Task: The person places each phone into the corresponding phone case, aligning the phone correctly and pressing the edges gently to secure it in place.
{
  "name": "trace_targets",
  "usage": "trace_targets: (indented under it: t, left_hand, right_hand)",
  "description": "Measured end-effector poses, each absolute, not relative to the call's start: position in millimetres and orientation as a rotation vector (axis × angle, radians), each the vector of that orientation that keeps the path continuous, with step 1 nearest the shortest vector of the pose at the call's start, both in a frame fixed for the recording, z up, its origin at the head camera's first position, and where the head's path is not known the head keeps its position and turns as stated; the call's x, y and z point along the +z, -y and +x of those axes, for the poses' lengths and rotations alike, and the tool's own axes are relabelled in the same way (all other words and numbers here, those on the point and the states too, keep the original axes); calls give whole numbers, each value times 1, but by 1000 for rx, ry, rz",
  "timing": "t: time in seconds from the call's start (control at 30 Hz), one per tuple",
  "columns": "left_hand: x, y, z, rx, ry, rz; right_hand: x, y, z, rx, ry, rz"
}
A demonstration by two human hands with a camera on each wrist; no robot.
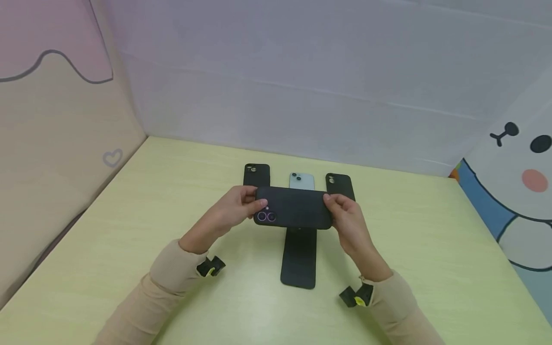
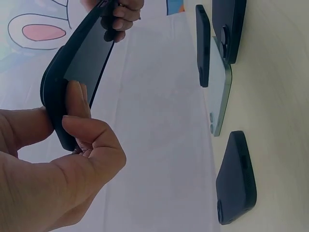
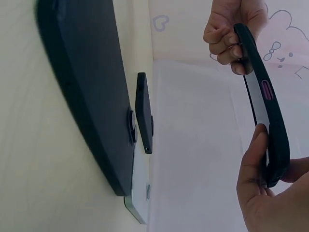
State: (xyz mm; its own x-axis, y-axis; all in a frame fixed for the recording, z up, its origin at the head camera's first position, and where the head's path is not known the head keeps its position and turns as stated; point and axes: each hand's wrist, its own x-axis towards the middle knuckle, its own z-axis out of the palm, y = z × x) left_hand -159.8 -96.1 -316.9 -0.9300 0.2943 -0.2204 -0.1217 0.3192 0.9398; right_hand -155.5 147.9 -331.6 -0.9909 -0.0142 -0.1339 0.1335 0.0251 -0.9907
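Observation:
A phone in a black case (image 1: 297,208) is held sideways above the table, its back with two purple-ringed lenses facing the head camera. My left hand (image 1: 235,208) pinches the lens end, thumb on the back and fingers behind. The opposite end is pinched by my right hand (image 1: 351,227), thumb at the top corner. In the right wrist view, a pink side button (image 3: 267,90) shows in the case's edge. The left wrist view shows the screen side (image 2: 89,60), with the case (image 2: 50,79) bowed along its length.
Under the held phone, a black phone-shaped piece (image 1: 299,261) lies on the pale yellow table (image 1: 233,306). Behind it are a pale blue phone (image 1: 301,181), a black case (image 1: 257,175) at left and another black case (image 1: 340,186) at right. A white cloth wall (image 1: 293,96) closes the back.

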Motion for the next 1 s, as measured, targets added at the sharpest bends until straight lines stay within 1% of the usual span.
trace_targets:
  t: [0.23,0.4,0.83,0.9,1.0]
  left_hand:
    - [-319,97,-161,1647,-2220,119]
    - [-323,96,-163,1652,-2181,106]
    - [-334,93,-168,1672,-2135,139]
    - [-334,93,-169,1667,-2136,135]
    - [-335,93,-169,1664,-2131,130]
  right_hand:
    - [-337,-154,-152,-1732,-2528,-79]
    - [-343,-158,-152,-1619,-2624,-284]
    - [-354,-160,-152,-1146,-3000,-1028]
    - [-354,-159,-151,-1105,-2981,-1096]
    - [-354,-158,-150,-1055,-2941,-1103]
